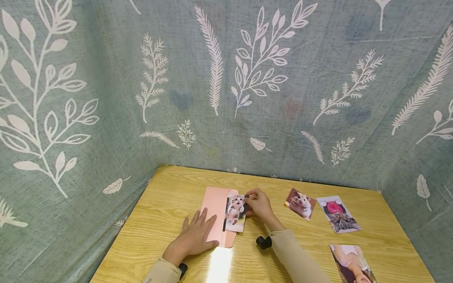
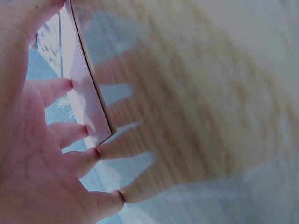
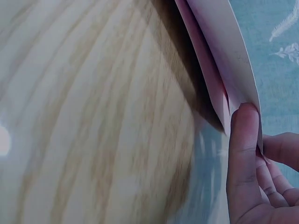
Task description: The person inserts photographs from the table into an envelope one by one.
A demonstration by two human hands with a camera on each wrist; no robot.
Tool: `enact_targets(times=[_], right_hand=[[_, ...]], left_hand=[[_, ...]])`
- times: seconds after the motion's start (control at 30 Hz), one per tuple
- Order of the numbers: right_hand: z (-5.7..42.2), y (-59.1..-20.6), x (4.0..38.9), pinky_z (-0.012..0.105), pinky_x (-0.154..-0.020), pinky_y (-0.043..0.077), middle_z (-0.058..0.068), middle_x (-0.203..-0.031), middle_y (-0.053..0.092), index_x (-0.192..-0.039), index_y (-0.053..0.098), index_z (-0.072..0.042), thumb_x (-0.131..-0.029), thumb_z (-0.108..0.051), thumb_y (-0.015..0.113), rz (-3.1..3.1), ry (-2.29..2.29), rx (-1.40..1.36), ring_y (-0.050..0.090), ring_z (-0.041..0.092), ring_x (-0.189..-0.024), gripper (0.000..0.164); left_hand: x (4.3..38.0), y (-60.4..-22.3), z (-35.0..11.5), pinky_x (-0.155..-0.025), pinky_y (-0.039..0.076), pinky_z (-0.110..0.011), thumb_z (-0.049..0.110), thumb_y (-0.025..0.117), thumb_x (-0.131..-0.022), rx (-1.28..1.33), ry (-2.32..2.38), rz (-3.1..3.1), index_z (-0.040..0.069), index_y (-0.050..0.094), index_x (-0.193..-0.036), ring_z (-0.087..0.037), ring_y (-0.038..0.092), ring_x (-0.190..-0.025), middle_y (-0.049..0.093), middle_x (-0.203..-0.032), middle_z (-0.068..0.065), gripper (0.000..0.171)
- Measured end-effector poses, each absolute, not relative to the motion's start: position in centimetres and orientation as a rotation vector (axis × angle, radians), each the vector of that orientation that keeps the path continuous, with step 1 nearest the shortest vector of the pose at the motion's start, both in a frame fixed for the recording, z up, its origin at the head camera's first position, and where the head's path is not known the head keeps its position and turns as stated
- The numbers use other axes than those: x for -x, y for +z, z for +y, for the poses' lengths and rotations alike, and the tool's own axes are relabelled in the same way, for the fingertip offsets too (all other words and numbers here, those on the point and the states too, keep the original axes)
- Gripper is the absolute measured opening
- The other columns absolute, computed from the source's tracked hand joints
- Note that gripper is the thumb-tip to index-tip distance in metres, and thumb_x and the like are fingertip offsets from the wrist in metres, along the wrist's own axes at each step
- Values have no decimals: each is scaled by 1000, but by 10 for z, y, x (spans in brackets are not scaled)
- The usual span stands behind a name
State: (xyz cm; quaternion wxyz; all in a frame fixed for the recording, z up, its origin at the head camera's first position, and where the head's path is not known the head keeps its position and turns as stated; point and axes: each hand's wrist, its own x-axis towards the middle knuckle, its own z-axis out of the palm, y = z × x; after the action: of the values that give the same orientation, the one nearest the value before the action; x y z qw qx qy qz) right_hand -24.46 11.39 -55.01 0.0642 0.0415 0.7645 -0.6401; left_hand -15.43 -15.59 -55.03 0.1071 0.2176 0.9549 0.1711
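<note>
A pink envelope lies on the table, its flap side to the right. My left hand rests on its left part with the fingers spread and fairly straight. In the left wrist view some fingertips of the left hand touch the pink envelope and others touch the table. At the envelope's right side is a kitten photo, overlapping the opening. My right hand pinches the photo's upper right edge between thumb and fingers. The right wrist view shows the photo's pale back raised beside the pink flap.
To the right lie a hamster photo, a photo of a cat with a pink ball and a photo of a person, cut off by the frame. A leaf-patterned curtain surrounds the wooden table at the back and sides.
</note>
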Motion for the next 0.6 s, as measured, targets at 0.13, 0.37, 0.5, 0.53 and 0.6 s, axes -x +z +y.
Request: enact_targets(times=[0.13, 0.37, 0.5, 0.53, 0.6], right_hand=[[108, -549, 244, 40, -49, 58, 13, -85, 63, -112, 59, 5, -92, 0, 67, 2298, -1935, -106, 60, 19, -56, 23], [98, -551, 245, 38, -49, 58, 12, -84, 64, -111, 60, 5, -91, 2, 67, 2303, -1928, -125, 60, 18, -56, 22], [93, -554, 246, 38, -48, 58, 12, -84, 63, -111, 59, 6, -91, 3, 67, 2293, -1932, -118, 60, 18, -55, 21], [92, -554, 246, 37, -48, 57, 13, -84, 63, -111, 59, 6, -91, 3, 67, 2290, -1937, -116, 60, 18, -55, 22], [90, -555, 247, 37, -48, 57, 12, -84, 62, -111, 60, 5, -91, 3, 67, 2287, -1933, -112, 60, 18, -55, 21]], left_hand=[[154, -550, -155, -108, 9, -76, 65, 60, -91, -637, 498, 2813, 18, 32, -158, -46, 10, -148, 14, -164, -21, 87], [154, -548, -154, -108, 9, -75, 63, 61, -90, -629, 499, 2808, 17, 32, -158, -46, 11, -148, 14, -164, -21, 87], [154, -548, -154, -108, 8, -76, 64, 61, -90, -627, 500, 2802, 18, 32, -159, -46, 11, -148, 14, -164, -21, 87], [154, -548, -155, -107, 9, -76, 64, 61, -90, -628, 501, 2801, 18, 32, -159, -46, 10, -148, 14, -164, -21, 88], [154, -548, -155, -107, 9, -76, 64, 61, -90, -629, 504, 2800, 18, 32, -159, -46, 10, -148, 14, -164, -21, 88]])
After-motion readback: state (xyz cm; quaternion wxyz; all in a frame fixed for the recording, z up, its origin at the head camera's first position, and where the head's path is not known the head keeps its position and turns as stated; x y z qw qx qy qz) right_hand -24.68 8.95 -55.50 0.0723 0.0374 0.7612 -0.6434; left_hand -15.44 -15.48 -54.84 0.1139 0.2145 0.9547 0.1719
